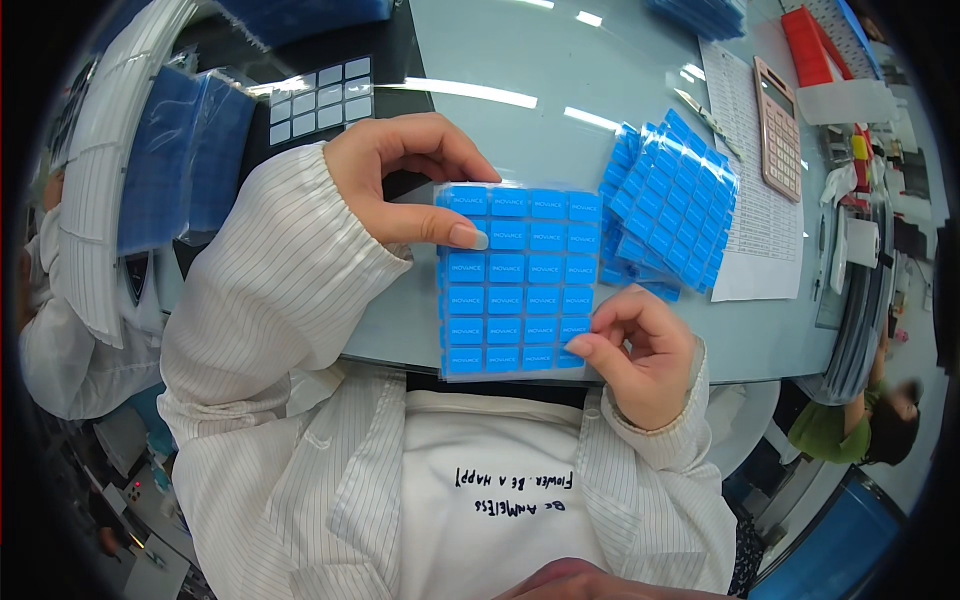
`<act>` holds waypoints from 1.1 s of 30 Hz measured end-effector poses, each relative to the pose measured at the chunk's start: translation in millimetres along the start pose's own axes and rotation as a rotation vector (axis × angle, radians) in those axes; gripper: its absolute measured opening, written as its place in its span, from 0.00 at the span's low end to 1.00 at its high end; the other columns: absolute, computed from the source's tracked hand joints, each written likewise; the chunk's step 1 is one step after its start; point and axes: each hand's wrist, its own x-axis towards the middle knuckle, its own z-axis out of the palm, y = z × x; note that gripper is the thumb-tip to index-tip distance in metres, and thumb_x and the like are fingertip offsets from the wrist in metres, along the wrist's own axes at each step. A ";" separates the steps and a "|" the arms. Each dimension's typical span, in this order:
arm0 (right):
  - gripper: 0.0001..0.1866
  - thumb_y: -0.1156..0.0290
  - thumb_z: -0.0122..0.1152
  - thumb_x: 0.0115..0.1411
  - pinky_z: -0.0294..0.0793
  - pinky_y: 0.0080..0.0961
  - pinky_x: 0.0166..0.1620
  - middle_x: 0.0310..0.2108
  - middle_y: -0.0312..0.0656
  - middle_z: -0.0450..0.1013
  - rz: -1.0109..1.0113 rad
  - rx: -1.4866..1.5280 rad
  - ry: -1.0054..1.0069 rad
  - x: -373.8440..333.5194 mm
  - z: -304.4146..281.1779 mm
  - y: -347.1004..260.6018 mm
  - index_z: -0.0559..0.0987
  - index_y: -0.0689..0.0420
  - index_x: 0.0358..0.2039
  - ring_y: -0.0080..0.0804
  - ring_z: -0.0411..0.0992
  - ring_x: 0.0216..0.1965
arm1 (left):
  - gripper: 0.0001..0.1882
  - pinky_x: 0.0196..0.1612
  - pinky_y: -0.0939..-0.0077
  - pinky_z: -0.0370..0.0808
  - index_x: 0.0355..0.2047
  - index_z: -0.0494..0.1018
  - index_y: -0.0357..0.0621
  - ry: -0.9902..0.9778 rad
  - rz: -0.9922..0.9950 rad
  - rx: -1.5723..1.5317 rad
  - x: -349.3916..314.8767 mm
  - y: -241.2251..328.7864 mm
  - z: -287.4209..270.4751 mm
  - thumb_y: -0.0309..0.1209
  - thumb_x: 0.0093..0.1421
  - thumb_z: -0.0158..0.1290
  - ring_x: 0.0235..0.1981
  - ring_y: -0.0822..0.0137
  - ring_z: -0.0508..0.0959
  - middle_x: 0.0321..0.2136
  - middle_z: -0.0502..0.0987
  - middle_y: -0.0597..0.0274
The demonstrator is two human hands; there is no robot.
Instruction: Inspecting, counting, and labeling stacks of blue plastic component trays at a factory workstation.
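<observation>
A clear sheet of blue rectangular labels is held up between my hands at the table's near edge. My left hand grips its upper left part, thumb across the front and fingers behind. At the lower right edge, my right hand pinches the sheet between thumb and forefinger. It looks like a stack of more than one layer, though I cannot tell how many. To its right lies a fanned pile of similar blue label sheets, overlapping at angles.
A dark sheet with silvery squares lies on a black mat at the upper left, near stacked blue plastic sheets. On the right are a printed paper, a pink calculator, tweezers and a red bin. Other people sit at both sides.
</observation>
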 end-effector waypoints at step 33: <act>0.05 0.79 0.64 0.52 0.56 0.12 0.25 0.23 0.33 0.68 0.117 0.393 -0.022 4.2 -1.0 6.7 0.75 0.64 0.26 0.14 0.60 0.22 | 0.28 0.53 0.63 0.70 0.40 0.75 0.39 -0.057 0.027 -0.010 2.5 -4.5 -3.3 0.33 0.38 0.71 0.43 0.61 0.76 0.38 0.76 0.56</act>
